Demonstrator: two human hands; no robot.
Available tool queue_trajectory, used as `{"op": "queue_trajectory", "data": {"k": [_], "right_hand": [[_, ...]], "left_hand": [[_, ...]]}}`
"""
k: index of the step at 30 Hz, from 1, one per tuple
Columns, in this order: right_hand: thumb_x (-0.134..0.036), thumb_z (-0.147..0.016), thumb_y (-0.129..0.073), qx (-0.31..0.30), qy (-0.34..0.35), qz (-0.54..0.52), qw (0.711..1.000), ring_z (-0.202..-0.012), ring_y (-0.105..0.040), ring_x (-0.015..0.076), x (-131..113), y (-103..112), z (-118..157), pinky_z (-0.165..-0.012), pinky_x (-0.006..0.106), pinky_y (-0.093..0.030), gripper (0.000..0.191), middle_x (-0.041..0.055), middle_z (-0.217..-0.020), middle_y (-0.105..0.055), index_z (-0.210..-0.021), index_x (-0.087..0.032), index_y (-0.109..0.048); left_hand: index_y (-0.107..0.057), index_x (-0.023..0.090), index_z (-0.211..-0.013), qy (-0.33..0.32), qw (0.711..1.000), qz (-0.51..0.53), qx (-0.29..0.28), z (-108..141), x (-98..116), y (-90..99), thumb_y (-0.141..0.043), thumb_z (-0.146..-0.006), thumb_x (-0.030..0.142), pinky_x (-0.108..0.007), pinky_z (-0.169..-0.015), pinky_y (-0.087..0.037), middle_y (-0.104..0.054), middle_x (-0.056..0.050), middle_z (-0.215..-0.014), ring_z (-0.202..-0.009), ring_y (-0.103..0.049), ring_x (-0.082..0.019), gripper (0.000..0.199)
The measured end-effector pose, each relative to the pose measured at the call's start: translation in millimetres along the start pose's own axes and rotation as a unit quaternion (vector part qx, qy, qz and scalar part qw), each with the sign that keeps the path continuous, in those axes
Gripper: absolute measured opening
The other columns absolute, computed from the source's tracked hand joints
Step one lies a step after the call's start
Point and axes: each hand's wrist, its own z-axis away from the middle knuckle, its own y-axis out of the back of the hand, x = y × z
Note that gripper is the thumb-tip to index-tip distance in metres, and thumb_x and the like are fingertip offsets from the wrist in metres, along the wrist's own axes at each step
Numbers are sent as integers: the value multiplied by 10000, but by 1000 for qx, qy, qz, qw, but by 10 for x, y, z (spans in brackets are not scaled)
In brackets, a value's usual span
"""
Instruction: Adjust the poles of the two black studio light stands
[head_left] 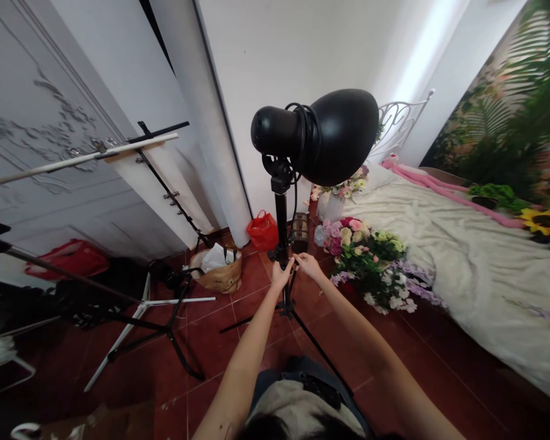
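Black lamp (343, 137) on a slim light stand (281, 214)

Smooth and matte, the lamp spreads from a rounded cylindrical housing into a broad, bowl-shaped shade, at the upper centre of the frame. A dark cable (319, 131) loops around its neck in thin coils and hangs beside the pole. The light stand rises upright at the centre, its narrow legs splayed over glossy red tiles (256, 305).

Both bare hands meet at a fitting partway down the pole. The person's left hand (280, 274) has its grip closed around the light stand, thumb raised along it. The right hand (308, 264) reaches in from the other side, fingertips at the fitting; whether its grip is closed on a part there is too small to tell.

Just behind the pole sit a crinkled red bag (263, 232) and a brown, banded container (299, 231). Left of these, a tan basket (220, 275) with curved sides holds white material. At centre right, ruffled artificial flowers (348, 244) in pink, cream and lilac cluster beside a bed with a softly creased, pale cover (417, 220). Curled white metal forms the headboard (398, 125), and raised scrollwork decorates the pale panel (59, 116) at upper left.
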Motion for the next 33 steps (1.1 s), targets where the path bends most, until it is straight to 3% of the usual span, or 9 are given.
{"op": "queue_trajectory", "data": {"k": [7,11,14,20,24,28,33], "right_hand": [[-465,-843,-464,-36,94,-20,995,-893,-633,165,148,44,274,-794,317,-514,429,56,-1054,-661,-1174,-216,-573],[-411,-875,-445,-77,146,1,986,-1143,-533,181,243,115,279,-975,353,-421,439,55,-1294,-539,-1282,-251,-494],[-385,-897,-420,-102,175,1,979,-1220,-469,177,339,136,225,-1048,362,-342,432,43,-1344,-495,-1310,-269,-462],[-409,-879,-450,-89,174,-31,980,-1146,-512,180,549,59,103,-990,341,-385,403,46,-1280,-536,-1254,-271,-498],[-448,-870,-449,-43,156,-30,986,-970,-566,175,575,-38,43,-887,304,-425,312,43,-1027,-628,-1039,-227,-591],[-518,-848,-448,14,91,-32,995,-645,-512,128,507,-161,-11,-657,231,-421,366,-18,-665,-549,-698,-197,-544],[-596,-756,-530,10,-50,-115,992,-547,-479,109,355,-211,-98,-545,213,-386,456,-18,-556,-543,-586,-172,-542]], "left_hand": [[-657,149,-849,6,1000,-19,5,25,37,33,-654,-698,483,-314,-713,-506,-683,-86,-827,-751,-639,-185,367],[-666,156,-843,-2,1000,-26,5,34,66,35,-643,-715,470,-323,-775,-488,-689,-88,-845,-799,-641,-192,340],[-665,151,-857,2,999,-35,2,38,77,37,-632,-728,468,-325,-786,-480,-688,-96,-865,-821,-635,-198,344],[-667,144,-879,31,999,-42,-11,49,157,56,-633,-728,472,-325,-790,-478,-691,-93,-844,-819,-632,-197,363],[-675,152,-857,37,998,-44,-12,61,226,71,-650,-712,469,-333,-811,-476,-695,-88,-847,-838,-633,-205,349],[-671,152,-858,32,999,-36,-11,63,199,75,-646,-717,462,-339,-823,-477,-693,-91,-849,-858,-632,-212,342],[-648,149,-864,13,999,-46,-21,33,43,68,-614,-741,469,-343,-804,-484,-680,-83,-840,-815,-630,-197,345]]}}
